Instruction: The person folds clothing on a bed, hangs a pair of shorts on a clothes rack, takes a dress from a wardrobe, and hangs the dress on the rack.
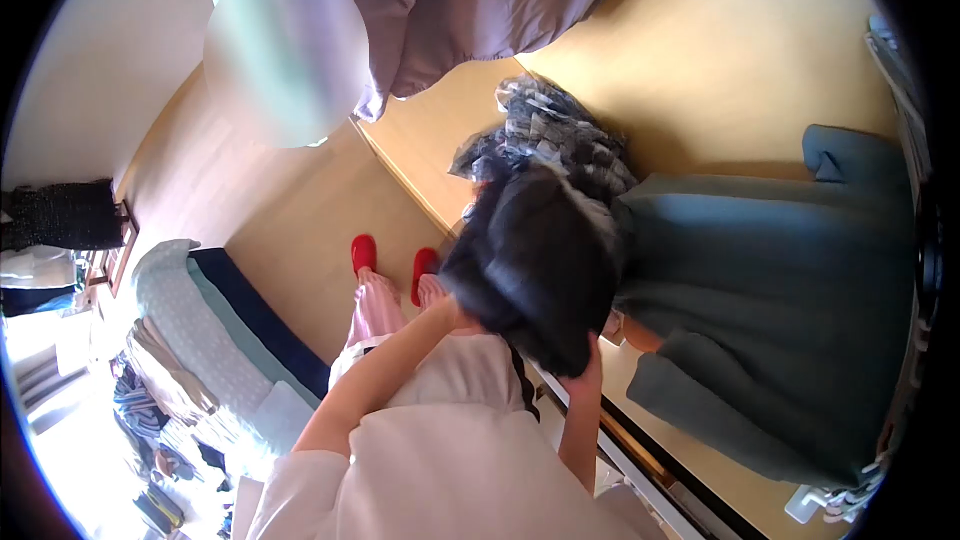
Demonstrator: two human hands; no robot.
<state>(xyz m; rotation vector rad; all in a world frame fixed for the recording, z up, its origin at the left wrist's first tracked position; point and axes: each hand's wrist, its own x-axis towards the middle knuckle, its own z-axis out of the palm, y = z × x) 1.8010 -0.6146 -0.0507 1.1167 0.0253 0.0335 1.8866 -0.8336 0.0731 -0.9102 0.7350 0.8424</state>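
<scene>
A dark, nearly black bundle of folded cloth (pixel 535 260) is between my two hands, in front of my waist. My left hand (pixel 462 316) is closed on its near left edge, the fingers mostly hidden beneath the cloth. At the lower right corner my right hand (pixel 583 372) grips the same bundle. Just beyond it lies a crumpled heap of grey and white patterned fabric (pixel 560 125), partly covered by the bundle. To the right, close to my right hand, hangs a dark grey-green garment (pixel 770 270) with sleeves.
Lilac clothes (pixel 500 0) hang at the top over the wooden wardrobe base (pixel 420 130). My red slippers (pixel 363 254) stand on the wood floor (pixel 290 210). Bedding (pixel 230 320) with a navy edge is at left, and black clothing (pixel 65 228) hangs farther off.
</scene>
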